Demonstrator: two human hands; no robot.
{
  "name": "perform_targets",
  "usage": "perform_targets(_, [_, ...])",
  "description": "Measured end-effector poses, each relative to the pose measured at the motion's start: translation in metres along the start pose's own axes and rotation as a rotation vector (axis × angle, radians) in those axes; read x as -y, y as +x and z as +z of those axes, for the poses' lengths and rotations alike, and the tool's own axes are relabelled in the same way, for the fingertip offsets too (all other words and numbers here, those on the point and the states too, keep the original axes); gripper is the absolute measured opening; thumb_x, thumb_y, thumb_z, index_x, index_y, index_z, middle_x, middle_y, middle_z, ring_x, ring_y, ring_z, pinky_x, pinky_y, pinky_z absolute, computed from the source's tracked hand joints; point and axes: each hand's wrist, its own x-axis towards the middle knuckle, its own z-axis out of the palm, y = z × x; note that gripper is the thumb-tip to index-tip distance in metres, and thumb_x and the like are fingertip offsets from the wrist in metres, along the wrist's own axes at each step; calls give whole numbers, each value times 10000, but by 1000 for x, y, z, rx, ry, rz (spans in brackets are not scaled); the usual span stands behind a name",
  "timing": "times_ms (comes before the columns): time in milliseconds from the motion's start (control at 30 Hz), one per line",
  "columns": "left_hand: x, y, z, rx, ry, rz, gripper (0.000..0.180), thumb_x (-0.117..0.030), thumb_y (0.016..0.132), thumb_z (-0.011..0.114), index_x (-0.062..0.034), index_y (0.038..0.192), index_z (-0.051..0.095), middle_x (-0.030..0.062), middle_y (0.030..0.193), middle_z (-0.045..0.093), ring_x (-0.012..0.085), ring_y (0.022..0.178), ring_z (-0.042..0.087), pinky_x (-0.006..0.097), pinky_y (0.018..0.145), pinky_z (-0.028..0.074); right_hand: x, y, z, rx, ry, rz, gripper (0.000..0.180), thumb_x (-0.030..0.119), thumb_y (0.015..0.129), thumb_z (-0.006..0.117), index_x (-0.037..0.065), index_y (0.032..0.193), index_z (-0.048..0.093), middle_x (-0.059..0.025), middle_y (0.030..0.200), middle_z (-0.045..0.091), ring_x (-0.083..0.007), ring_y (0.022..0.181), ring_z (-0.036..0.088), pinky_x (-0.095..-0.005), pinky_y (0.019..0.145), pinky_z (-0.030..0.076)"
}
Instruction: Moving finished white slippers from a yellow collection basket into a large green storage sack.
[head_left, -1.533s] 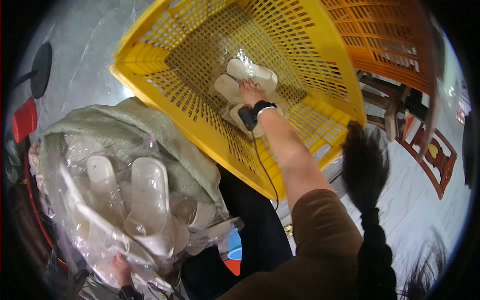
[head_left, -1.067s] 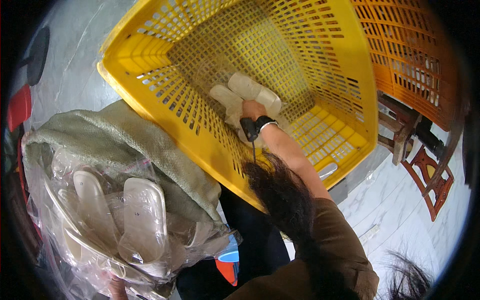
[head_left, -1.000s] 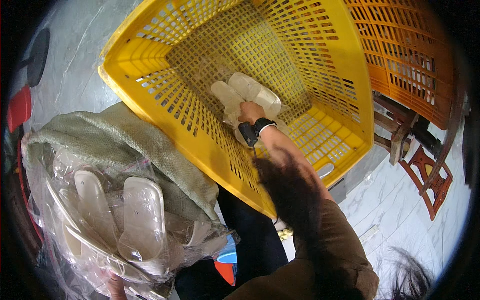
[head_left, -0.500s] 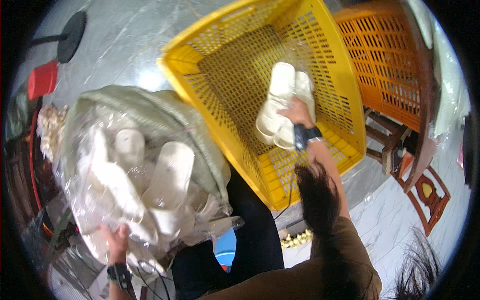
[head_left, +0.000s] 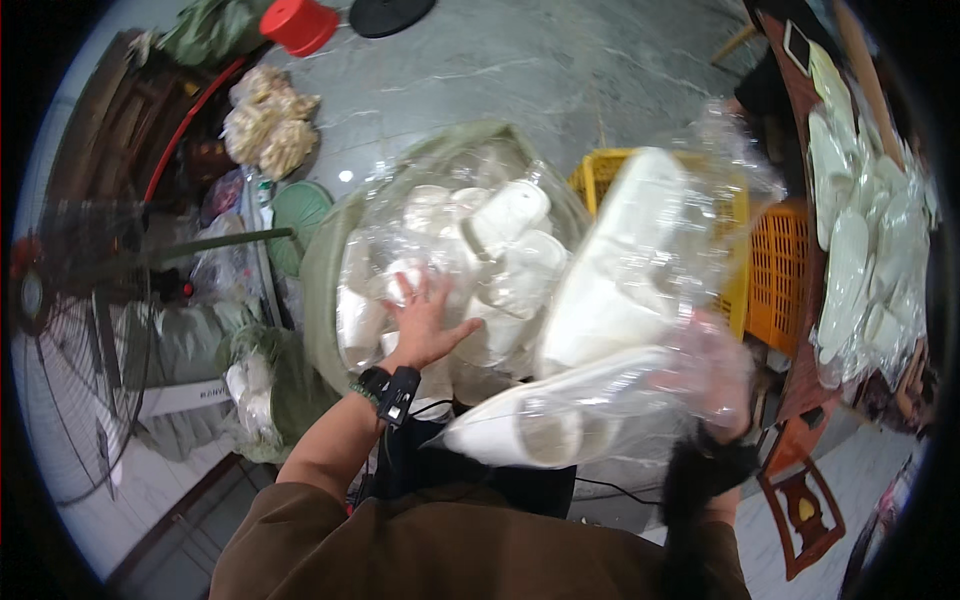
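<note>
My left hand (head_left: 425, 325) is open, fingers spread over white slippers (head_left: 510, 220) in clear plastic inside the wide-mouthed, pale green woven sack (head_left: 325, 265). To its right, my right hand (head_left: 710, 375) is closed on a clear plastic bag (head_left: 700, 265) around a pair of white slippers (head_left: 610, 270); motion and plastic blur its fingers. One slipper stands tilted upward, while the other lies slanting across the sack's near right side. Behind this bag, the yellow plastic basket (head_left: 590, 175) is mostly hidden.
An orange crate (head_left: 778, 275) stands right of the basket, beside a table holding bagged pale slippers (head_left: 850, 260). At left are a fan (head_left: 75, 340) and a smaller green bag (head_left: 290, 385) of white items. A red bucket (head_left: 300, 25) stands at the far left.
My right hand has come out of the yellow basket and now holds bagged slippers near me. My left hand has moved from the sack's near edge onto its slippers. The view has turned.
</note>
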Motion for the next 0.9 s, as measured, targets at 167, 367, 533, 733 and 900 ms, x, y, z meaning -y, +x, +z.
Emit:
perform_targets(167, [77, -22, -47, 301, -1632, -85, 394, -72, 906, 497, -56, 1299, 495, 193, 1366, 420, 246, 1331, 274, 360, 1065, 273, -14, 53, 202, 347, 128, 32, 463, 286, 698, 798, 3, 989, 575, -63, 864, 633, -148, 795, 586, -294, 712, 484])
perform_targets(367, [202, -51, -68, -422, -1081, -186, 251, -57, 856, 519, -37, 1085, 619, 138, 927, 653, 209, 827, 640, 337, 739, 516, -34, 59, 317, 217, -499, -124, 575, 393, 669, 788, 3, 954, 476, -185, 696, 594, -364, 661, 605, -419, 571, 467])
perform_targets(533, [261, -46, -16, -426, -371, -273, 191, -117, 781, 593, -42, 947, 648, 162, 763, 653, 289, 702, 645, 371, 649, 504, -7, 45, 317, 216, -635, -31, 607, 358, 686, 765, -25, 1018, 432, -242, 848, 604, -403, 822, 598, -446, 677, 471])
perform_targets(733, [222, -65, -12, -312, -638, -85, 196, -187, 801, 616, -54, 944, 632, 161, 765, 649, 332, 710, 628, 415, 623, 484, 7, 4, 315, 124, -734, -201, 925, 443, 689, 747, -22, 1335, 277, -259, 1365, 309, -438, 1290, 244, -598, 980, 242])
perform_targets(900, [187, -71, -12, -233, -827, 142, 277, -213, 835, 584, -80, 1076, 561, 203, 815, 614, 356, 754, 614, 431, 640, 481, -1, -27, 316, 259, -967, -131, 1231, 564, 578, 781, 116, 1465, 54, -247, 1491, -95, -562, 1324, -38, -729, 964, 129])
